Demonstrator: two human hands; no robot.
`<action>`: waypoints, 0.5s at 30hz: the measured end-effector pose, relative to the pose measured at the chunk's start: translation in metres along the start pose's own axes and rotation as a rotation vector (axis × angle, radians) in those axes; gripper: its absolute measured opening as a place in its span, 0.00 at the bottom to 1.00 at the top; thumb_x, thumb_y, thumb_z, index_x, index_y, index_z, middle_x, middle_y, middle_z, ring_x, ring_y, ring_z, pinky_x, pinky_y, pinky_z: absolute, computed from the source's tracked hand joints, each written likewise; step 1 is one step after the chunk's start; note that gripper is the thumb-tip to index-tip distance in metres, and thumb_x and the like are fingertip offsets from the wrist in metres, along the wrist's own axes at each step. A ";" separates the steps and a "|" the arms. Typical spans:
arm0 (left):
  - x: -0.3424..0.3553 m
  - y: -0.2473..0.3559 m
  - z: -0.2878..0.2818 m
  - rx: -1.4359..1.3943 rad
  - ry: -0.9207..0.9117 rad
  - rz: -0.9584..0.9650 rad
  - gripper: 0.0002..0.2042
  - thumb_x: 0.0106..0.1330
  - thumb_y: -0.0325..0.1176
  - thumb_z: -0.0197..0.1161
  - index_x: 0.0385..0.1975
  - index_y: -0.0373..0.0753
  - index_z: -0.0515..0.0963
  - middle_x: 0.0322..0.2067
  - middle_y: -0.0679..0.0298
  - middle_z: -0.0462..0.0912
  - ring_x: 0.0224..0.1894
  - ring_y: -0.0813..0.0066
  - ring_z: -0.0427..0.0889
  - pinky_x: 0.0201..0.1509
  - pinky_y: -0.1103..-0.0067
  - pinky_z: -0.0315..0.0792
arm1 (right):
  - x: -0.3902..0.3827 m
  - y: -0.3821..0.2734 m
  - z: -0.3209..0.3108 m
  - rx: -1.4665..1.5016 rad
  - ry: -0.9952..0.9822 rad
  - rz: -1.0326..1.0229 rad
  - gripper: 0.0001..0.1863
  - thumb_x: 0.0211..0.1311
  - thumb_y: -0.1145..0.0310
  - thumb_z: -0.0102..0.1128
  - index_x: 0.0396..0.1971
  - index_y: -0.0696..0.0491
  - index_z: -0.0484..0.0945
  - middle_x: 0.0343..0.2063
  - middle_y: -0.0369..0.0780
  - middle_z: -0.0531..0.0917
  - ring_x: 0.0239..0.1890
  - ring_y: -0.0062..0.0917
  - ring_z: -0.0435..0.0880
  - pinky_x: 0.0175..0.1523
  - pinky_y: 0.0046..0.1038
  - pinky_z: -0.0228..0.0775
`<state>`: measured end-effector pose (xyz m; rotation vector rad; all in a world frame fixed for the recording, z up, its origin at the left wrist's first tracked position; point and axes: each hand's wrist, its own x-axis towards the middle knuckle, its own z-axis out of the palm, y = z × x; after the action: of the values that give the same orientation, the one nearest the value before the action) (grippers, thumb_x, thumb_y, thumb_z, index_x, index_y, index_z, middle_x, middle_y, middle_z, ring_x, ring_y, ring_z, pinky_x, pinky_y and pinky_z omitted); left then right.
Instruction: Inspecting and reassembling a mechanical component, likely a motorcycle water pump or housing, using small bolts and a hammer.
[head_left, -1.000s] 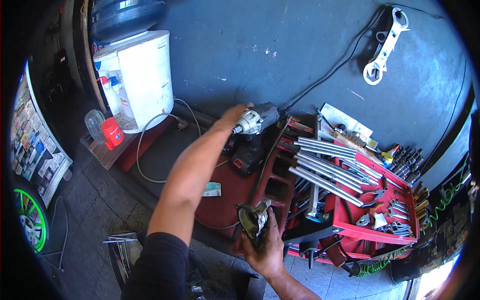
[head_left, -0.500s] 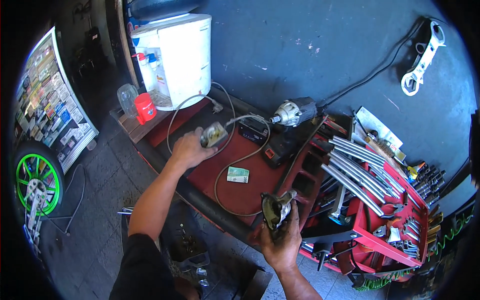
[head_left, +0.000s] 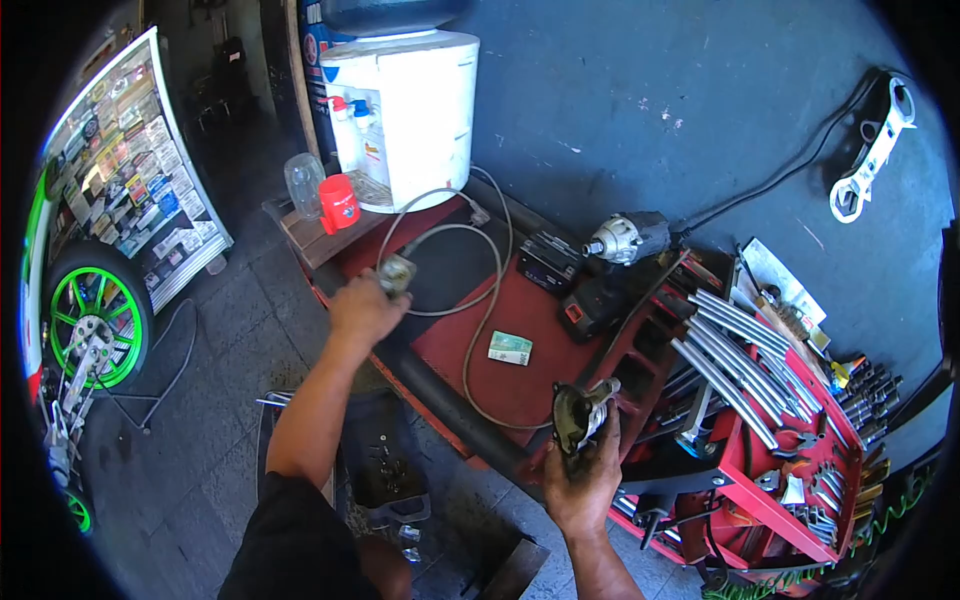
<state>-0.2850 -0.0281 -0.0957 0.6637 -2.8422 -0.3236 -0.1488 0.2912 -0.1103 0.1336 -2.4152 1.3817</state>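
Note:
At the left side of the red workbench top (head_left: 450, 345), my left hand (head_left: 366, 314) is closed around a small, pale, boxy socket block (head_left: 398, 272). A grey cord (head_left: 466, 370) runs from the block and loops over the bench. My right hand (head_left: 583, 492) holds up a hollow cast-metal engine part (head_left: 578, 418), dark and greasy inside, above the bench's front edge. My fingers hide some of its right side. Between the two hands a folded green banknote (head_left: 510, 348) lies on the red surface.
A white water dispenser (head_left: 425, 120) stands at the back left, beside a red mug (head_left: 340, 202) and a clear jar (head_left: 304, 186). A cordless impact wrench (head_left: 628, 238) rests near the wall. Rightward, a red tool tray (head_left: 745, 455) holds silver tubes and spanners. Below sits a dark bin (head_left: 385, 450).
My left hand has moved left with the socket block, drawing the cord along. My right hand still holds the engine part. The view has turned left, so the scene sits further right.

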 end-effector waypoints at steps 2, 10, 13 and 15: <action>-0.004 0.015 0.008 0.013 -0.014 0.038 0.34 0.56 0.57 0.66 0.48 0.29 0.73 0.41 0.45 0.84 0.45 0.48 0.84 0.50 0.61 0.78 | 0.001 0.003 -0.001 -0.064 0.040 -0.086 0.42 0.56 0.81 0.61 0.71 0.58 0.51 0.45 0.50 0.83 0.41 0.30 0.87 0.46 0.29 0.79; 0.062 0.038 0.047 -0.022 -0.192 0.082 0.33 0.57 0.59 0.65 0.45 0.29 0.80 0.40 0.45 0.85 0.45 0.48 0.85 0.52 0.62 0.78 | 0.000 0.005 0.005 -0.004 -0.023 0.004 0.42 0.57 0.83 0.58 0.71 0.60 0.50 0.34 0.47 0.84 0.31 0.27 0.87 0.38 0.27 0.80; 0.068 0.061 0.017 0.074 -0.291 0.073 0.32 0.57 0.59 0.65 0.46 0.32 0.81 0.45 0.48 0.84 0.49 0.51 0.83 0.54 0.64 0.77 | 0.000 0.007 0.001 -0.010 -0.033 0.058 0.42 0.57 0.83 0.58 0.71 0.60 0.50 0.32 0.46 0.84 0.30 0.26 0.87 0.37 0.27 0.80; 0.081 0.068 0.024 0.085 -0.130 0.104 0.28 0.59 0.56 0.64 0.46 0.34 0.81 0.48 0.50 0.83 0.52 0.52 0.81 0.55 0.64 0.76 | 0.002 0.006 -0.002 -0.001 -0.032 0.086 0.42 0.57 0.82 0.59 0.71 0.60 0.50 0.32 0.46 0.84 0.30 0.26 0.87 0.37 0.27 0.80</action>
<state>-0.3896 -0.0016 -0.0895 0.5252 -3.0155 -0.2387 -0.1514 0.2959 -0.1139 0.0517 -2.4747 1.4254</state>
